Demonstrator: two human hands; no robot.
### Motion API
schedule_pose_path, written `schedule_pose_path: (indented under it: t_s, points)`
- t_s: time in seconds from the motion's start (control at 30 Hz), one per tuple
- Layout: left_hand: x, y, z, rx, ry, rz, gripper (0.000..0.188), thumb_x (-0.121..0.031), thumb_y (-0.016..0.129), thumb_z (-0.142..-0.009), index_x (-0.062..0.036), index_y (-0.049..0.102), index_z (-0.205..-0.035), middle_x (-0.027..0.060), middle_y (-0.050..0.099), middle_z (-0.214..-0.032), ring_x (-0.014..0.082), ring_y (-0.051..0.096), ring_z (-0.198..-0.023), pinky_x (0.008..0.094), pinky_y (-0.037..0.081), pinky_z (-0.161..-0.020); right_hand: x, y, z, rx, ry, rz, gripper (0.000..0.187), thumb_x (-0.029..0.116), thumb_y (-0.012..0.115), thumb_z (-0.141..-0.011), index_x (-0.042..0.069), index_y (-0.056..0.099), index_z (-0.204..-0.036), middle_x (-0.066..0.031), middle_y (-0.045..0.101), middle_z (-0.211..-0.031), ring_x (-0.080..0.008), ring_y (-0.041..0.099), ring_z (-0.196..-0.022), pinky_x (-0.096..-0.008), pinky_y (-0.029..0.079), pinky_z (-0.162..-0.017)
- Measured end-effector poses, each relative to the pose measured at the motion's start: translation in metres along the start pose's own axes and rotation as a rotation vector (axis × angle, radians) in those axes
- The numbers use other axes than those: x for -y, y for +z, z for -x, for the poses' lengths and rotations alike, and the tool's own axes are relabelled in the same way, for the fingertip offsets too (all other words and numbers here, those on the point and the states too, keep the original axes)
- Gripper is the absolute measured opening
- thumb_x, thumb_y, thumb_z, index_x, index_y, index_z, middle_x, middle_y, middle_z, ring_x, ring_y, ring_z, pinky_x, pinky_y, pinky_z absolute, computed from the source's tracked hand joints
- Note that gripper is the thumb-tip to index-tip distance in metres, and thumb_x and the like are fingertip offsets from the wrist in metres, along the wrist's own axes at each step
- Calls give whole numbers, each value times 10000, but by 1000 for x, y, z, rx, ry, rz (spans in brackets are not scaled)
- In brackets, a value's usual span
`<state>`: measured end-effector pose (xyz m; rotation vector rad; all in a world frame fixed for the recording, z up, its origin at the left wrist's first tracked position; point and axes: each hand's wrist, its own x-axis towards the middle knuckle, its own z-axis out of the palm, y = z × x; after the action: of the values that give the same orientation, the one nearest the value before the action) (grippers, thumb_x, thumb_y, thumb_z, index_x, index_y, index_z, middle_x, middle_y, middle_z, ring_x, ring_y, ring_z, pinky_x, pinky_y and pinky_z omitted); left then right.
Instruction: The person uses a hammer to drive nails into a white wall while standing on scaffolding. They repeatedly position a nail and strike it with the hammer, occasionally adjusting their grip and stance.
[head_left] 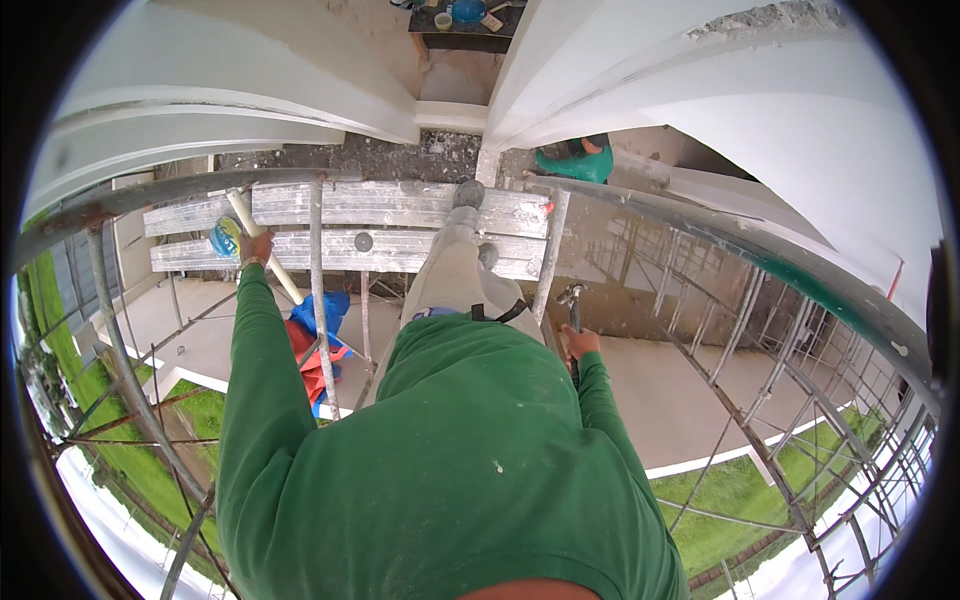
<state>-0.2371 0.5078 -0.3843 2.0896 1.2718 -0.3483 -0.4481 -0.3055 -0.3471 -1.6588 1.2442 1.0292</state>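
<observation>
1. At about nine o'clock a curved scaffold rail (150,190) sweeps up the left edge, with green grass far below it.
2. The left hand (255,246), at about ten o'clock, is closed around a pale pole (262,245) that slants down to the right; a small blue tub (224,238) sits just beside the hand on the planks.
3. Two worn scaffold planks (400,205) run across the twelve o'clock region, and the person's grey shoes (468,193) stand on them.
4. A blue and red sheet (318,345) lies below the planks, near centre-left.
5. The right hand (580,343), at about three o'clock from centre, is wrapped tight on the handle of a claw hammer (573,298), head pointing up.
6. Another person in a teal shirt (575,160) crouches at one o'clock.
</observation>
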Motion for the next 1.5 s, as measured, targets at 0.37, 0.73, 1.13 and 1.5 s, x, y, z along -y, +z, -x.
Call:
schedule_pose_path:
  t_s: [0.37,0.73,1.13,1.5]
  points:
    - [19,-26,11,121,269,63,563,-199,770,-790,81,466,-1172,133,667,-721,242,642,-602,377,526,-608,-19,19,-66,-144,-91,788,490,272,695,-870,110,636,-1329,-186,724,-1187,-366,686,-1110,-473,542,-965]
    - [7,-23,3,82,241,-144,720,-189,752,-720,34,461,-1340,187,712,-930,293,704,-823,408,558,-793,108,67,-89,-221,-461,740,321,174,657,-866,115,665,-1182,-157,705,-1176,-388,651,-1137,-508,534,-957]
    - [-18,40,74,-617,137,-819,796,-534,769,-722,-22,605,-1308,122,457,-1498,355,473,-1320,560,333,-1088,86,87,-214,-530,-862,572,220,95,724,-761,101,729,-981,-84,489,-1459,-316,554,-1265,-442,507,-998]
    - [17,69,30,-1312,458,-1088,411,-549,667,-828,-192,815,-968,57,617,-1239,322,622,-1016,534,487,-795,71,116,-275,-933,-1224,327,174,52,759,-728,44,607,-811,-98,612,-1164,-354,603,-974,-456,515,-754]
